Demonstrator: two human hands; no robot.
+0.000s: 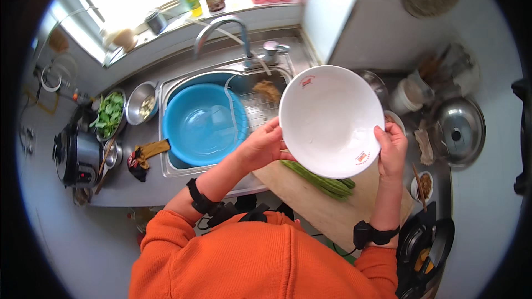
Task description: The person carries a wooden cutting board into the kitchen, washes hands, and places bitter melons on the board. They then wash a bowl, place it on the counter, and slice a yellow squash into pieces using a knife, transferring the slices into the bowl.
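Observation:
A large white bowl (332,120) with small red printed marks is held up between my hands, its hollow side facing me. My left hand (266,143) grips its left rim, fingers curling underneath. On the opposite rim, my right hand (390,147) has its thumb on the inner edge. The bowl appears to hold nothing. Below it, long green vegetable pods or stalks (322,182) lie on a wooden cutting board (299,203), partly hidden by the bowl. To the left, a blue plastic basin (203,124) sits in the steel sink (166,170).
A wire rack (259,108) bearing a brown item spans the sink's right side under the faucet (224,20). Leafy greens (110,112), a steel bowl (141,101) and an electric pressure cooker (79,158) stand left. At right are a pan lid (459,133) and a small bowl (423,187) with chopsticks.

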